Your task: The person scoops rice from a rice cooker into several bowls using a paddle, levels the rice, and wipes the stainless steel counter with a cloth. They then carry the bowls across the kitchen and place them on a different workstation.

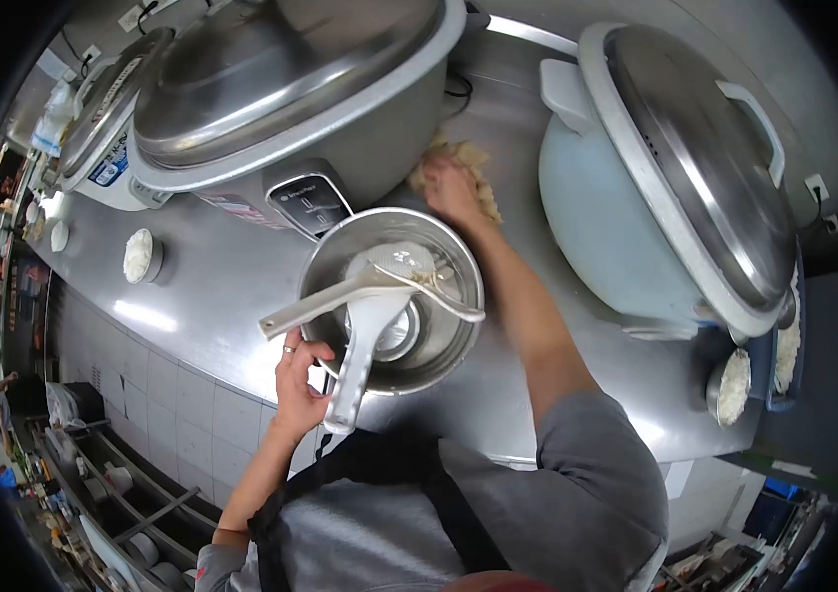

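My left hand [301, 380] grips the near-left rim of a round steel pot [473, 281], its fingers bent at the edge. Inside the pot lie white rice paddles [364, 331] with handles sticking out over the rim, and a small metal bowl [400, 333]. Beyond the pot, my right hand [446, 185] presses on a crumpled yellowish cloth [481, 182] on the steel counter, beside the large grey rice cooker [379, 128]. The fingers of that hand are partly hidden against the cloth.
A pale blue cooker [596, 217] with a steel lid stands at the right. Bowls of rice sit at the left [139, 257] and far right [731, 389]. Another cooker [108, 178] is at the back left. The counter's front edge [212, 373] borders a tiled floor.
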A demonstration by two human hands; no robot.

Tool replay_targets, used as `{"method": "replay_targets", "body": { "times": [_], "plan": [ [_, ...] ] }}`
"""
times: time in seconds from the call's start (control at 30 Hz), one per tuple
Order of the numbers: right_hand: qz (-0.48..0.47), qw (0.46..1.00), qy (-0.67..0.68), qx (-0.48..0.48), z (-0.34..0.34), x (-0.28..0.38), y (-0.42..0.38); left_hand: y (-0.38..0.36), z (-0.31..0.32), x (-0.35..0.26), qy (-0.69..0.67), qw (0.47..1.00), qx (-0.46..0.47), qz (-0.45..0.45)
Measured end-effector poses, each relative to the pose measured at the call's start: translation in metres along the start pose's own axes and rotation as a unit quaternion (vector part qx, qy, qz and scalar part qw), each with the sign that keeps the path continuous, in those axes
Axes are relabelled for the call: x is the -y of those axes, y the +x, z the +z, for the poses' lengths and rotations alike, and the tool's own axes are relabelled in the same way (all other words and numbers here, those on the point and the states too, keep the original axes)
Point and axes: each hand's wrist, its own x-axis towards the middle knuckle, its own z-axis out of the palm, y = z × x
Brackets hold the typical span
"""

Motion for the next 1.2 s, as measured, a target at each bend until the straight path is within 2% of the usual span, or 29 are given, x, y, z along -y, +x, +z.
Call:
{"method": "replay_targets", "body": {
  "times": [0.07,0.13,0.23,0.33,0.4,0.43,0.47,0.5,0.57,0.6,0.63,0.67,0.7,0.73,0.77,0.83,0.87,0.93,1.03,1.07,1.1,1.13,1.17,1.2],
  "plan": [
    [-0.058,0.979,0.166,0.105,-0.025,0.001,-0.035,0.001,-0.002,0.001,0.010,1.000,0.005,0.001],
    [-0.049,0.980,0.154,0.119,-0.070,0.018,-0.079,0.003,0.000,0.002,0.000,1.000,0.007,0.001],
    [0.055,0.979,0.110,0.165,-0.137,0.021,-0.166,0.009,0.006,0.001,0.008,1.000,0.007,0.009],
    [0.146,0.968,0.076,0.187,-0.224,0.058,-0.255,0.017,0.018,-0.007,0.027,0.999,0.006,0.043],
    [0.342,0.902,0.057,0.257,-0.276,0.062,-0.313,0.026,0.031,-0.012,0.005,0.999,-0.008,0.034],
    [0.472,0.863,0.002,0.180,-0.292,0.075,-0.320,0.031,0.037,-0.012,-0.012,0.999,0.000,0.035],
    [0.588,0.802,-0.053,0.097,-0.309,0.087,-0.323,0.037,0.044,-0.012,-0.029,0.999,0.006,0.036],
    [0.603,0.796,-0.039,0.038,-0.319,0.102,-0.314,0.043,0.053,-0.013,-0.045,0.998,0.011,0.036],
    [0.626,0.775,-0.009,-0.082,-0.312,0.127,-0.281,0.057,0.068,-0.015,-0.021,0.999,-0.010,0.044],
    [0.382,0.908,-0.117,-0.124,-0.283,0.104,-0.295,0.063,0.075,-0.018,-0.008,0.998,-0.018,0.052],
    [0.406,0.902,-0.112,-0.098,-0.254,0.110,-0.276,0.070,0.078,-0.027,-0.006,1.000,0.006,0.021],
    [0.360,0.918,-0.170,-0.001,-0.227,0.117,-0.250,0.078,0.087,-0.023,0.025,0.998,-0.005,0.062],
    [0.318,0.925,-0.176,0.111,-0.191,0.105,-0.234,0.084,0.091,-0.027,0.023,0.998,-0.003,0.053],
    [0.155,0.945,-0.274,-0.087,-0.133,0.084,-0.235,0.090,0.096,-0.031,0.021,0.999,-0.003,0.043],
    [0.217,0.956,-0.190,-0.051,-0.113,0.088,-0.208,0.098,0.103,-0.029,0.037,0.998,-0.013,0.057],
    [0.226,0.941,-0.245,0.054,-0.128,0.090,-0.185,0.115,0.116,-0.028,0.059,0.997,-0.023,0.051],
    [0.255,0.934,-0.248,0.048,-0.135,0.080,-0.191,0.120,0.119,-0.027,0.068,0.997,-0.019,0.030],
    [0.310,0.918,-0.245,0.036,-0.151,0.062,-0.209,0.127,0.123,-0.008,0.063,0.996,-0.028,0.063],
    [0.343,0.890,-0.295,-0.064,-0.194,0.059,-0.308,0.139,0.133,0.046,-0.089,0.995,-0.033,0.028],
    [0.306,0.866,-0.377,-0.119,-0.209,0.035,-0.359,0.135,0.136,0.053,-0.144,0.988,-0.039,0.027],
    [0.263,0.834,-0.454,-0.170,-0.232,0.014,-0.413,0.119,0.134,0.029,-0.180,0.983,-0.048,0.001],
    [0.351,0.831,-0.411,-0.129,-0.290,0.025,-0.438,0.103,0.131,0.001,-0.215,0.974,-0.060,-0.028],
    [0.423,0.785,-0.444,-0.088,-0.340,0.022,-0.464,0.092,0.133,-0.004,-0.208,0.975,-0.070,-0.013],
    [0.473,0.764,-0.428,-0.100,-0.383,-0.006,-0.515,0.075,0.135,-0.028,-0.178,0.977,-0.097,-0.060]
  ]
}}
